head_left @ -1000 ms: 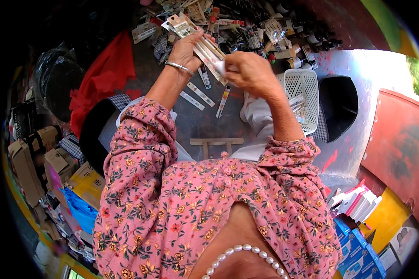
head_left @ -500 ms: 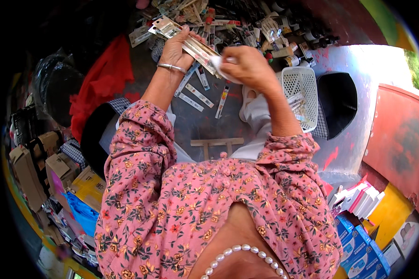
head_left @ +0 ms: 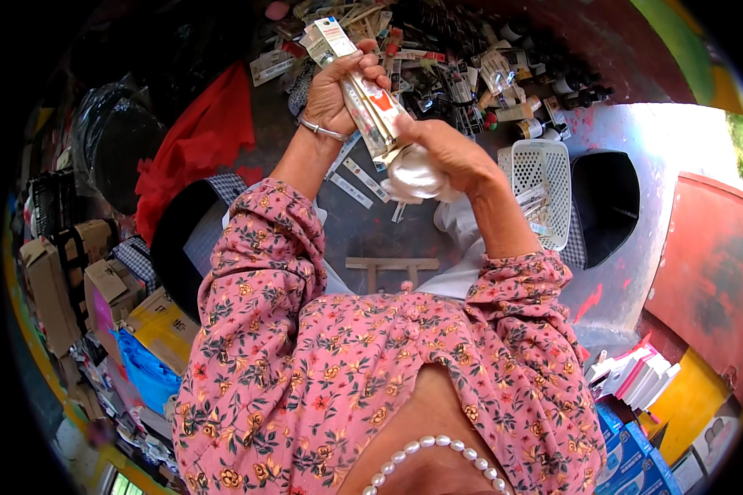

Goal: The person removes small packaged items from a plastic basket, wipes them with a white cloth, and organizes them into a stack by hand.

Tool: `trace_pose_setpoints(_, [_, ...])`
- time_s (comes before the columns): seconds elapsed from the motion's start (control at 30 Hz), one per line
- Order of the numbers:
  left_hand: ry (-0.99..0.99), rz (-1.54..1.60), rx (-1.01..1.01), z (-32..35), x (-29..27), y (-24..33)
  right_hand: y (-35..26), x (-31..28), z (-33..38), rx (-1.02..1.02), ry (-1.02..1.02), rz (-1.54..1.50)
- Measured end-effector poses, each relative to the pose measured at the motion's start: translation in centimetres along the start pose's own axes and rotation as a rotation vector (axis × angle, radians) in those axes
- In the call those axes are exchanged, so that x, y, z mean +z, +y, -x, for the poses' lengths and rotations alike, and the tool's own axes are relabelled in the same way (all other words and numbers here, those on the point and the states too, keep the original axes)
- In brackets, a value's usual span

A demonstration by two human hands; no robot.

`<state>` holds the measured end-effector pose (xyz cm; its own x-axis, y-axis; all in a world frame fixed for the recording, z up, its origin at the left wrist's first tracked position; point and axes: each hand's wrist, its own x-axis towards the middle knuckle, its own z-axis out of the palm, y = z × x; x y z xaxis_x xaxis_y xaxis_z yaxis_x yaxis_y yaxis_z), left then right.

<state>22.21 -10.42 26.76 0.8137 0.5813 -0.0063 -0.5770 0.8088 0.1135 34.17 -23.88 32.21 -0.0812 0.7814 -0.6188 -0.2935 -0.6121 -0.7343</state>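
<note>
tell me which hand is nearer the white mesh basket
Right. The right hand, wiping with a white cloth, is just left of the basket; the left hand is farther left.

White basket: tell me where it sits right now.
In the head view the white basket sits right of centre, just beyond the right hand and its white cloth, beside a dark round opening.

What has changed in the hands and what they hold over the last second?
The left hand keeps its grip on the bundle of long packets, now turned more on end. The right hand has slid down to the bundle's lower end and now presses a white cloth there. The white basket and the clutter stay put.
</note>
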Motion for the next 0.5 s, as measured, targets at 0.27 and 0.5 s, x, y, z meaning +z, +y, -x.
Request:
trace_pose_setpoints(0.27, [0.033, -0.171, -0.02, 0.3, 0.4, -0.2, 0.8, -0.6, -0.6, -0.215, 0.173, 0.499])
trace_pose_setpoints(0.5, [0.121, -0.159, 0.032, 0.3, 0.3, -1.3, 0.5, -1.0, -0.4, -0.291, 0.279, 0.581])
